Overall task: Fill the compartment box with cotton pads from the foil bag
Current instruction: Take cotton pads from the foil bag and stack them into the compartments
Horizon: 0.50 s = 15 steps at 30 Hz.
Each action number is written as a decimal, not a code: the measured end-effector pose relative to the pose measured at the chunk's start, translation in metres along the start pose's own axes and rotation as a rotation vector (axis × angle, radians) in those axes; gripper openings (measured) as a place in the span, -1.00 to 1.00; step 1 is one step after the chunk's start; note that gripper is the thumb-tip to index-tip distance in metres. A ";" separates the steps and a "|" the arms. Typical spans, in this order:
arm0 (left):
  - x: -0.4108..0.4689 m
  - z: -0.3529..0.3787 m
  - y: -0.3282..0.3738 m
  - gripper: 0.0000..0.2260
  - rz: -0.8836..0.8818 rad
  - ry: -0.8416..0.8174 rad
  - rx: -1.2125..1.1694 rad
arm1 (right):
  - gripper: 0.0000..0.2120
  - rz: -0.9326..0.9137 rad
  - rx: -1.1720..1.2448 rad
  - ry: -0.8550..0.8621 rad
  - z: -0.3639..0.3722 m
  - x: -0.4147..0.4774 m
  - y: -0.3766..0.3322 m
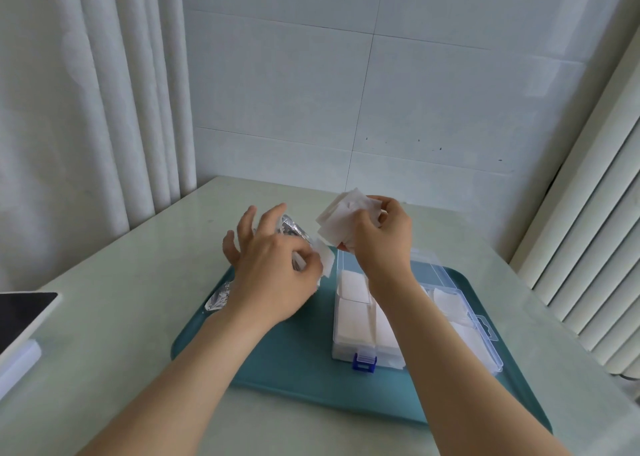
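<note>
A: Cotton pads [341, 218], where is the bunch?
B: In the right hand [381, 237], fingers curled round a fanned stack, raised above the far end of the compartment box [353, 317].
A: How does the box lie?
B: It sits on the teal tray [277, 351] on the table [121, 282], long axis running near to far, with its lid [460, 317] folded open to the right. The near compartments look packed with pads. The far ones, just below the right hand, seem to have room, though the arm hides part of them.
A: And the left hand [273, 275]?
B: It grips the foil bag [292, 229] just left of the box, thumb and forefinger at the mouth where more pads poke out, other fingers spread.
A: Which hand is nearer the gap?
B: The right, I judge. The gap lies straight down from it and slightly nearer.
</note>
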<state>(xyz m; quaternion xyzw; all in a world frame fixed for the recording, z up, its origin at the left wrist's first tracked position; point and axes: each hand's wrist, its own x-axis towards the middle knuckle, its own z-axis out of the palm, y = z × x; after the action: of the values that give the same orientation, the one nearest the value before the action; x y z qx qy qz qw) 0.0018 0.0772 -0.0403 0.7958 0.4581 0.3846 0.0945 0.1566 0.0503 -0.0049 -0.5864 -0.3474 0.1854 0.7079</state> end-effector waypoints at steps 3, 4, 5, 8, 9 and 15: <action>0.003 -0.003 -0.004 -0.92 -0.016 0.188 -0.014 | -0.80 0.000 0.019 0.025 -0.001 0.002 -0.001; 0.003 -0.003 -0.005 -0.94 -0.005 0.216 0.011 | -0.80 0.003 0.021 0.027 -0.002 0.002 0.000; 0.003 -0.002 -0.005 -0.94 0.011 0.220 0.046 | -0.80 0.007 0.025 0.028 -0.003 0.003 0.000; -0.002 0.002 -0.005 -0.93 0.045 0.133 0.213 | -0.79 0.017 0.019 0.029 -0.004 0.003 0.001; -0.005 0.004 -0.005 -0.93 0.050 0.096 0.275 | -0.79 0.018 0.017 0.024 -0.004 0.003 0.001; -0.009 0.001 0.001 -0.70 0.034 -0.007 0.461 | -0.80 0.015 0.004 -0.004 -0.006 0.003 -0.001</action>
<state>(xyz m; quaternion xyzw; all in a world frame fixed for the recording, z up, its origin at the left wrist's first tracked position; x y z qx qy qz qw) 0.0009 0.0697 -0.0446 0.8051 0.5202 0.2686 -0.0949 0.1624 0.0478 -0.0035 -0.5872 -0.3440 0.1927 0.7069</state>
